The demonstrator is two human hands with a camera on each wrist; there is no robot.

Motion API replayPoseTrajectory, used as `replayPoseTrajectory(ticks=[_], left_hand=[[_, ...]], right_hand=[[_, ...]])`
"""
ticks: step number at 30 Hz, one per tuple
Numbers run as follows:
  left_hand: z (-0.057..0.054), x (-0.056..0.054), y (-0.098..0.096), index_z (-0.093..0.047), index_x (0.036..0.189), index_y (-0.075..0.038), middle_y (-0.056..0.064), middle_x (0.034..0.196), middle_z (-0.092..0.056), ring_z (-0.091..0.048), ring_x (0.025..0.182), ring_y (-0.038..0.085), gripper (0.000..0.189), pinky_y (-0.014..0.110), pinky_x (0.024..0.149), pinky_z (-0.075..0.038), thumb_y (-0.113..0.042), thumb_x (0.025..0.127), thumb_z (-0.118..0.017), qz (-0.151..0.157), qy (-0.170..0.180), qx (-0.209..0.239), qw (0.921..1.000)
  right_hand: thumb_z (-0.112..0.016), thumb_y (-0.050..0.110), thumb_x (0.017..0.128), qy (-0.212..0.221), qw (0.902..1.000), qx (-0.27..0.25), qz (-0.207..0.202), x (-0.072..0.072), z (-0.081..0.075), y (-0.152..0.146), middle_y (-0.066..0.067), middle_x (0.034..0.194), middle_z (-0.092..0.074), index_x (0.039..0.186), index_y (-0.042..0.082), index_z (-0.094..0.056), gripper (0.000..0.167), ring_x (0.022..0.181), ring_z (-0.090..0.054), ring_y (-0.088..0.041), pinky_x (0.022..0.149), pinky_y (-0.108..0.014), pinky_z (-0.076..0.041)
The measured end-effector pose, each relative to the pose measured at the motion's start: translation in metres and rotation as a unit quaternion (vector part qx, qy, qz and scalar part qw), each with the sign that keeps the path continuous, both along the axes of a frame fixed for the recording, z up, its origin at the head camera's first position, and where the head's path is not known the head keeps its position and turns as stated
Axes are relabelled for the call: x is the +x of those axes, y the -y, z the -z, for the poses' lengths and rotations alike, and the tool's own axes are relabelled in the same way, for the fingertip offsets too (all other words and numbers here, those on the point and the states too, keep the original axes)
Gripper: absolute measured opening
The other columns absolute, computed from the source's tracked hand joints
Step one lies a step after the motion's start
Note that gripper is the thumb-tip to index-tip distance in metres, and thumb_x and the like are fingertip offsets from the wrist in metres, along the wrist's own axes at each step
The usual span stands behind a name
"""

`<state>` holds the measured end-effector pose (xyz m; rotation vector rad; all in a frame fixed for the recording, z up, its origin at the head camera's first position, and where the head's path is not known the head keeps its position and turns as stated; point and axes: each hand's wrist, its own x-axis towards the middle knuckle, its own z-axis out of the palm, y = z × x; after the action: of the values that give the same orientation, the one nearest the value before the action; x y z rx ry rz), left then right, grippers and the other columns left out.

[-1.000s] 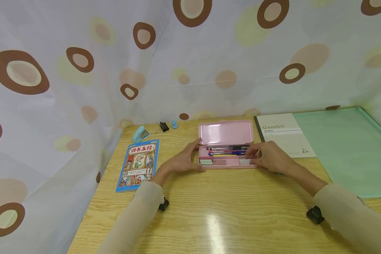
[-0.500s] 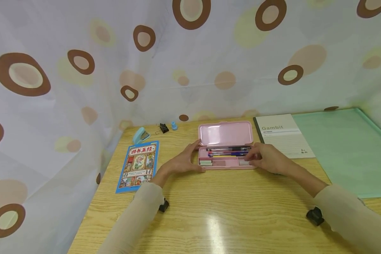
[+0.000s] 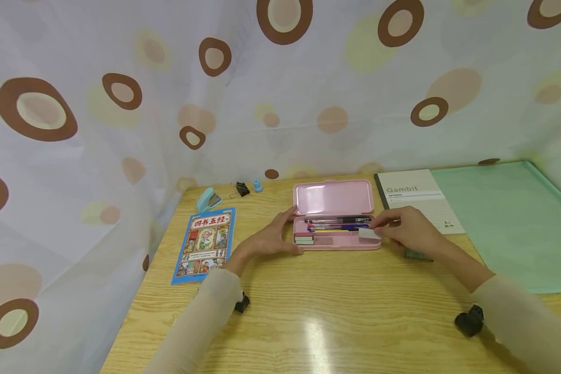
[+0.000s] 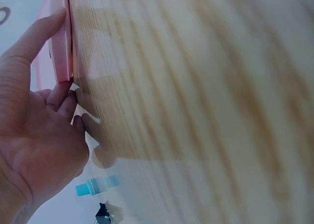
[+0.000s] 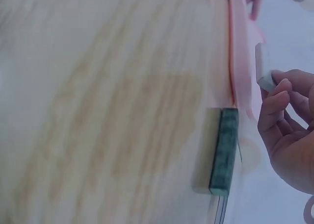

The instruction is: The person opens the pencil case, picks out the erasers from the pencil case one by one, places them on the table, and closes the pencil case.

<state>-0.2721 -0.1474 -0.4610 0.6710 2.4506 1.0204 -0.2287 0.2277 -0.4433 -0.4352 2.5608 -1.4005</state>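
An open pink pencil case [image 3: 338, 244] lies on the table with its lid folded back. Several pens [image 3: 338, 227] lie in its long compartment, and small pale blocks [image 3: 304, 239] are in the front left one. My left hand [image 3: 271, 236] holds the case's left end, thumb at the front edge and fingers toward the back, also seen in the left wrist view. Between thumb and fingertips, my right hand [image 3: 413, 231] pinches a white eraser [image 5: 263, 62] above the case's right end. A dark green block [image 5: 224, 153] lies on the table below that hand.
A comic-style book [image 3: 204, 244], a light blue stapler [image 3: 208, 199], a black binder clip [image 3: 242, 188] and a small blue cap-like object [image 3: 257, 185] are on the left. A notebook [image 3: 418, 200] and a green mat [image 3: 509, 223] lie to the right.
My right hand has lifted the white eraser from the case's front right compartment and shifted slightly right. More of the dark green block shows. My left hand stays at the case's left end.
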Motion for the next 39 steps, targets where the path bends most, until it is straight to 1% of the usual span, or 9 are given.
replayPoseTrajectory(ticks=[4,6,10,14,20,27,32,37,39], left_hand=[[0.0,0.001,0.001,-0.007,0.169,-0.026,0.006,0.165,-0.029,-0.015,0.159,0.026,0.116,0.052,0.128,-0.013,-0.036,0.085,-0.085,-0.003,0.003,-0.004,1.0],[-0.001,0.001,0.0,-0.007,0.169,-0.026,0.006,0.165,-0.029,-0.015,0.159,0.026,0.116,0.051,0.128,-0.013,-0.037,0.084,-0.085,-0.003,0.004,-0.005,1.0],[-0.001,0.0,0.0,-0.007,0.169,-0.026,0.005,0.164,-0.031,-0.017,0.158,0.025,0.115,0.051,0.128,-0.015,-0.037,0.085,-0.085,0.0,-0.001,-0.001,1.0],[-0.001,-0.001,0.0,-0.006,0.169,-0.025,0.003,0.163,-0.033,-0.016,0.158,0.022,0.115,0.048,0.128,-0.016,-0.035,0.086,-0.084,0.007,-0.006,0.0,1.0],[0.0,-0.001,0.0,-0.005,0.169,-0.026,0.002,0.163,-0.035,-0.016,0.158,0.02,0.115,0.048,0.128,-0.018,-0.034,0.086,-0.084,0.011,-0.007,-0.002,0.9999],[0.003,-0.002,0.001,-0.004,0.169,-0.028,0.001,0.163,-0.034,-0.018,0.158,0.02,0.115,0.047,0.128,-0.019,-0.036,0.086,-0.084,0.009,-0.008,-0.006,0.9999],[0.0,-0.002,0.002,-0.006,0.169,-0.026,0.003,0.164,-0.033,-0.019,0.158,0.022,0.115,0.049,0.127,-0.019,-0.036,0.086,-0.085,0.005,-0.007,-0.005,0.9999],[0.002,-0.003,0.001,-0.007,0.169,-0.026,0.003,0.163,-0.034,-0.018,0.158,0.022,0.115,0.048,0.128,-0.018,-0.035,0.085,-0.085,0.007,-0.008,0.0,0.9999],[0.003,-0.004,0.0,-0.006,0.169,-0.026,0.003,0.162,-0.035,-0.019,0.158,0.022,0.115,0.048,0.128,-0.018,-0.036,0.085,-0.085,0.009,-0.008,0.0,0.9999]], right_hand=[[-0.07,0.021,0.101,0.046,0.9975,-0.044,0.032,0.004,-0.006,-0.013,-0.014,0.07,-0.06,0.114,0.005,-0.074,0.021,0.05,-0.045,-0.015,0.046,-0.033,-0.042],[-0.071,0.023,0.101,0.06,0.9951,-0.061,0.05,0.008,-0.009,-0.021,-0.012,0.072,-0.061,0.116,0.001,-0.073,0.027,0.053,-0.047,-0.015,0.047,-0.033,-0.043],[-0.073,0.026,0.099,0.063,0.9929,-0.065,0.076,0.021,-0.013,-0.04,-0.006,0.075,-0.063,0.119,-0.003,-0.071,0.035,0.055,-0.049,-0.016,0.049,-0.036,-0.046],[-0.071,0.025,0.1,0.068,0.9926,-0.062,0.079,0.038,-0.011,-0.059,-0.003,0.073,-0.059,0.12,-0.001,-0.07,0.033,0.056,-0.049,-0.018,0.049,-0.039,-0.043],[-0.067,0.017,0.103,0.091,0.9906,-0.085,0.056,0.062,-0.006,-0.085,0.0,0.069,-0.053,0.119,0.001,-0.071,0.024,0.056,-0.047,-0.023,0.048,-0.041,-0.04],[-0.066,0.019,0.104,0.123,0.9911,-0.035,0.037,0.08,0.001,-0.112,-0.003,0.063,-0.049,0.12,0.001,-0.072,0.025,0.053,-0.046,-0.026,0.046,-0.042,-0.041],[-0.065,0.021,0.104,0.116,0.9927,-0.006,0.03,0.084,0.007,-0.118,-0.003,0.06,-0.05,0.119,0.003,-0.074,0.024,0.05,-0.045,-0.024,0.043,-0.04,-0.04],[-0.067,0.021,0.103,0.088,0.9957,0.021,0.02,0.083,0.012,-0.116,-0.003,0.07,-0.062,0.118,0.003,-0.074,0.025,0.047,-0.044,-0.021,0.046,-0.038,-0.043],[-0.067,0.021,0.103,0.076,0.9964,0.036,0.012,0.082,0.015,-0.115,-0.001,0.081,-0.068,0.119,0.003,-0.074,0.025,0.05,-0.048,-0.021,0.049,-0.036,-0.044]])
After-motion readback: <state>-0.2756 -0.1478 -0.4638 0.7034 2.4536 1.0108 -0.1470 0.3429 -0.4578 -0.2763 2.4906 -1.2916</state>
